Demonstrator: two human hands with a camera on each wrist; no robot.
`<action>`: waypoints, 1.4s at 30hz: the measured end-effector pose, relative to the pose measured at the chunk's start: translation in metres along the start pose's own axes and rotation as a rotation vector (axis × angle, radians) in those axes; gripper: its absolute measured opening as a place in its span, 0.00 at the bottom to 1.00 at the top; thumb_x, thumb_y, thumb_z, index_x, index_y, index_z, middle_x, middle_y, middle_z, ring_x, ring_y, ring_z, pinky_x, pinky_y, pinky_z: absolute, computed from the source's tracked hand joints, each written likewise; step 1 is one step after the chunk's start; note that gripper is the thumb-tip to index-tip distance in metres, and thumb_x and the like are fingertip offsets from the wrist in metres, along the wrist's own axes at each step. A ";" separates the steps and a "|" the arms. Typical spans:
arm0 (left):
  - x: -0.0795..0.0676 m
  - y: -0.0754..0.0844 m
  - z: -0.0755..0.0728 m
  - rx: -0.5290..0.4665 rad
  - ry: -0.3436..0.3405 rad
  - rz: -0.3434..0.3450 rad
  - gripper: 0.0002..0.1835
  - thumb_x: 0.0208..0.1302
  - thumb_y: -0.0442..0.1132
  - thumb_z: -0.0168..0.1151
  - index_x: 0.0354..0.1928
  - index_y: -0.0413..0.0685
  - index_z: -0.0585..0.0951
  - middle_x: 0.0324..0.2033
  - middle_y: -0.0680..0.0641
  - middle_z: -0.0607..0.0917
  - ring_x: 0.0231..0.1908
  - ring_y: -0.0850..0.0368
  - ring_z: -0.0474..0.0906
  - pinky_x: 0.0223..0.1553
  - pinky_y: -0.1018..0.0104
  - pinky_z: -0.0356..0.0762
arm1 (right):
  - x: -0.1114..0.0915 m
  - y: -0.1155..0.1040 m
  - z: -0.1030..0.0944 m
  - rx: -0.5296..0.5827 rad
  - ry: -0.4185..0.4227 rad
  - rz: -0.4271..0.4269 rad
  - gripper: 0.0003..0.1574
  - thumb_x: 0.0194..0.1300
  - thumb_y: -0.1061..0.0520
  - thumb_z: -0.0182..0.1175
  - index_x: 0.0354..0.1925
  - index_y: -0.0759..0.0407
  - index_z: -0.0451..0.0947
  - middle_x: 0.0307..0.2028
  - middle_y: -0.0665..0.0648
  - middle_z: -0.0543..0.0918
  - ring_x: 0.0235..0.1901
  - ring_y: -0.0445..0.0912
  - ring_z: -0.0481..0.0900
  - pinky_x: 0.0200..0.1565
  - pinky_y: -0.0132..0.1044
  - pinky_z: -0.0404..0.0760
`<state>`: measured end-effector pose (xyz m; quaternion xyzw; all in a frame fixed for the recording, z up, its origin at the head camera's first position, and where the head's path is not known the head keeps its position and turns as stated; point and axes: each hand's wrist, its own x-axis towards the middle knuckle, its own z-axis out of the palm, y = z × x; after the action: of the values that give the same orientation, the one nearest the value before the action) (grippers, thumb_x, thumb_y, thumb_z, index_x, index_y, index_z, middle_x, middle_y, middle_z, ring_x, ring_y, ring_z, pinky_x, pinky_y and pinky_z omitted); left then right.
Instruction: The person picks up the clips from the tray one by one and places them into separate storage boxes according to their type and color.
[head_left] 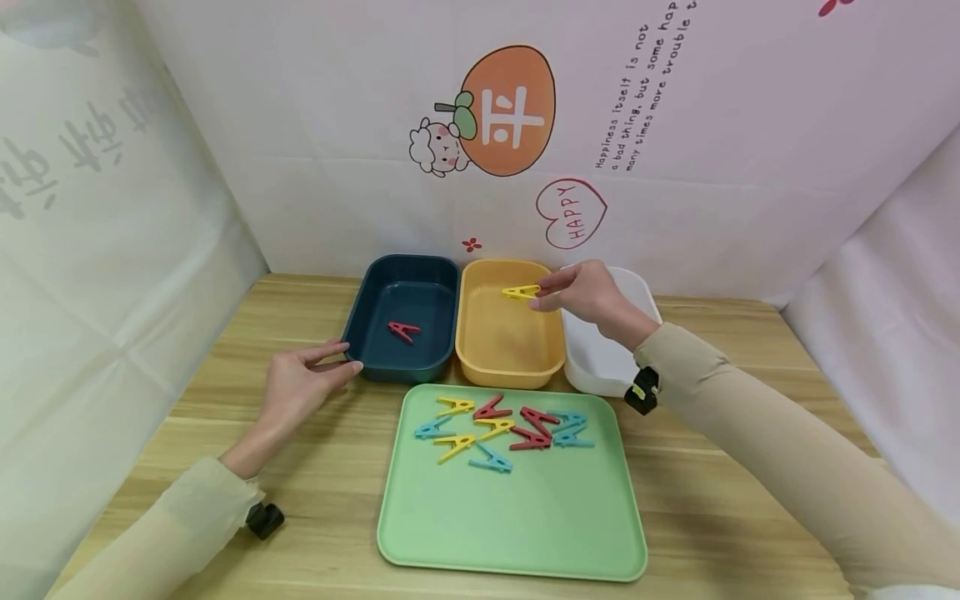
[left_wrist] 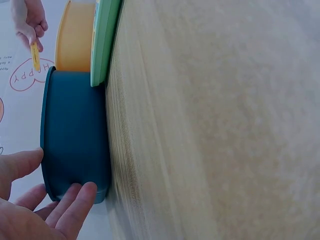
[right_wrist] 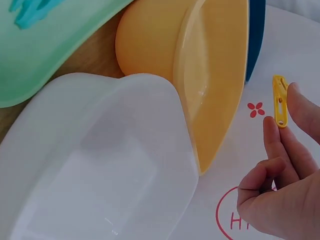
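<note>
Right hand (head_left: 588,296) pinches yellow peg (head_left: 521,292) over yellow bin (head_left: 510,367) | we'd lower first, then release | left hand (head_left: 300,385) relaxed, steadying blue bin (head_left: 397,367) at 9 o'clock

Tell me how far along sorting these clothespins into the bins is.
Barely started. One red clothespin lies in the dark blue bin. The right hand pinches a yellow clothespin over the yellow bin. About ten clothespins remain on the green tray; the white bin looks empty.
</note>
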<state>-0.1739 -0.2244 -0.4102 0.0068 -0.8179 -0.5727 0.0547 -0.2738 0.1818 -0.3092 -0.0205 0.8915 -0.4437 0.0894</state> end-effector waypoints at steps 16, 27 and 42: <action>-0.002 0.004 -0.001 -0.009 -0.006 -0.019 0.28 0.65 0.42 0.78 0.62 0.34 0.84 0.71 0.35 0.74 0.39 0.67 0.89 0.40 0.64 0.89 | 0.028 -0.004 0.025 -0.031 -0.009 0.017 0.26 0.63 0.57 0.79 0.57 0.65 0.87 0.56 0.63 0.87 0.54 0.55 0.82 0.63 0.50 0.79; -0.001 0.003 0.000 0.011 0.002 -0.018 0.27 0.65 0.42 0.78 0.61 0.34 0.84 0.69 0.37 0.76 0.40 0.65 0.89 0.41 0.62 0.89 | 0.039 0.002 0.036 -0.046 -0.003 0.030 0.23 0.62 0.58 0.79 0.54 0.65 0.88 0.52 0.62 0.88 0.53 0.56 0.79 0.65 0.51 0.77; 0.000 0.003 -0.001 -0.002 -0.006 -0.021 0.27 0.65 0.41 0.78 0.62 0.34 0.84 0.70 0.37 0.75 0.41 0.64 0.89 0.42 0.61 0.89 | 0.046 0.010 0.044 -0.095 0.005 0.040 0.22 0.62 0.59 0.79 0.52 0.65 0.89 0.53 0.62 0.87 0.54 0.55 0.76 0.63 0.50 0.78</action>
<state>-0.1736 -0.2240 -0.4073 0.0135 -0.8173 -0.5742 0.0460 -0.3111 0.1475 -0.3497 -0.0060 0.9120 -0.3990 0.0949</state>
